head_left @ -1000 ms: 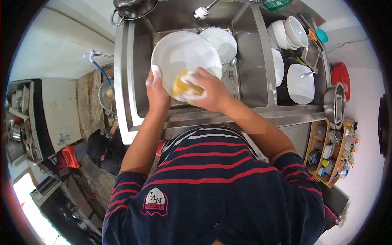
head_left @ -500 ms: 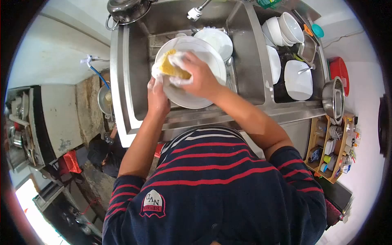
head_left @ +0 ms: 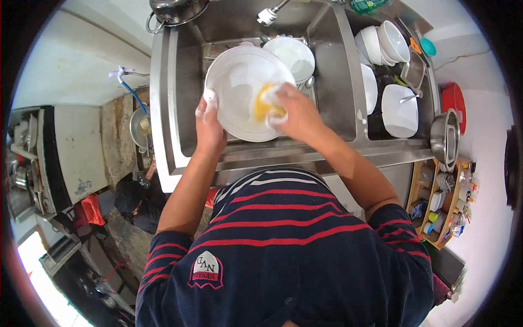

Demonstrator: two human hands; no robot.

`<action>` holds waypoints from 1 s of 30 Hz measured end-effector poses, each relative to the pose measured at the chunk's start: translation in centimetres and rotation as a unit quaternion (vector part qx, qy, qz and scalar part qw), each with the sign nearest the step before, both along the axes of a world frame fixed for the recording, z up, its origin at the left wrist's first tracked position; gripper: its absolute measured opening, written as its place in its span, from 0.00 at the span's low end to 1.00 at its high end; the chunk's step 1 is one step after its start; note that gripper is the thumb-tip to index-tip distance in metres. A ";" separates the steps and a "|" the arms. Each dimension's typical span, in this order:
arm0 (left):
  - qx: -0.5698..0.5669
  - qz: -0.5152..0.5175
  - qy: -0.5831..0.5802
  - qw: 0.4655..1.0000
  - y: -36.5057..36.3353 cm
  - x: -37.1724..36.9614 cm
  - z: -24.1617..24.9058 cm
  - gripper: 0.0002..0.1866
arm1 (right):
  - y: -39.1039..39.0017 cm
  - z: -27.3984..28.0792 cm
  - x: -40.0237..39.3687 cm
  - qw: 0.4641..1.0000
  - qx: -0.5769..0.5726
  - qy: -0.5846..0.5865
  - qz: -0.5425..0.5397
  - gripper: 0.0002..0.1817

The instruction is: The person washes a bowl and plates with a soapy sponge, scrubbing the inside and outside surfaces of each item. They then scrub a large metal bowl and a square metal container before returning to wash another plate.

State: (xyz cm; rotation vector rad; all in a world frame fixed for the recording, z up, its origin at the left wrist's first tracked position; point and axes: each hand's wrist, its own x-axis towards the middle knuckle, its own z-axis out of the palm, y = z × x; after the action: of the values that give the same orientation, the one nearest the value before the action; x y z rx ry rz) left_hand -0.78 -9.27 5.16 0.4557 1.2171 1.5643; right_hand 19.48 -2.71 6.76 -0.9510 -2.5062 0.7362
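Observation:
A large white plate [head_left: 234, 82] is tilted over the left basin of the steel sink. Its left rim is held by my left hand [head_left: 209, 121], with the soapy thumb on top and the other fingers partly hidden. My right hand [head_left: 297, 113] is closed around a yellow sponge [head_left: 263, 103], which lies against the right part of the plate's face. Foam covers my right fingertips, and both hand and sponge are slightly blurred. Behind the large plate, a smaller white plate [head_left: 291, 59] rests in the same basin.
The faucet [head_left: 267, 17] hangs over the basin's far side. A dark pot [head_left: 177, 11] sits at the back left corner. White bowls [head_left: 392, 42] and a square white plate [head_left: 399, 111] stand in the right basin. Another person [head_left: 140, 204] is low at the left.
My right hand and the sponge have moved from the plate's left side to its right side. My left hand still grips the left rim. The view has shifted slightly.

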 end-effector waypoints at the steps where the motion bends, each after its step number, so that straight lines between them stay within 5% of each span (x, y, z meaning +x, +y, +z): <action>1: -0.015 -0.009 -0.004 1.000 -0.1 0.6 0.1 0.25 | 0.9 -0.4 -0.5 0.997 0.007 0.009 -0.081 0.25; 4: -0.032 -0.038 0.012 0.999 0.1 2.0 -1.4 0.22 | 2.3 -1.1 -2.8 0.981 0.068 0.060 -0.170 0.24; 8: -0.009 -0.011 -0.103 0.995 0.9 1.0 -0.3 0.24 | 0.3 0.0 -4.3 0.981 0.049 0.183 -0.033 0.23; 12: 0.021 0.002 -0.027 0.999 0.5 -1.5 0.8 0.32 | -0.6 0.6 0.6 0.996 -0.008 0.045 0.079 0.23; 18: -0.025 -0.080 0.030 0.996 0.2 1.1 -0.8 0.30 | 3.7 -1.3 -1.1 0.985 0.075 0.022 -0.151 0.24; 20: -0.017 -0.063 -0.012 0.998 0.5 2.3 -1.2 0.29 | 3.2 -1.2 -3.7 0.984 0.068 0.132 -0.100 0.25; 27: -0.005 0.047 -0.046 0.998 0.9 -1.2 1.7 0.26 | -1.6 0.7 0.1 0.996 -0.048 0.063 0.043 0.25; 29: -0.004 0.026 -0.015 1.000 0.7 -1.4 1.9 0.26 | 0.4 -1.1 2.7 0.991 0.130 0.017 -0.017 0.25; 30: -0.003 0.023 -0.017 1.000 0.6 -1.3 1.6 0.26 | 1.3 -1.7 3.1 0.991 0.130 0.015 -0.020 0.25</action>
State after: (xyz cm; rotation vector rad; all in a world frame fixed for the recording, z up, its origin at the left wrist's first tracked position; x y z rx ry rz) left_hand -2.09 -8.66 6.80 0.3979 1.2151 1.6006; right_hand 22.62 -1.44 5.08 -0.8858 -2.4724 0.3938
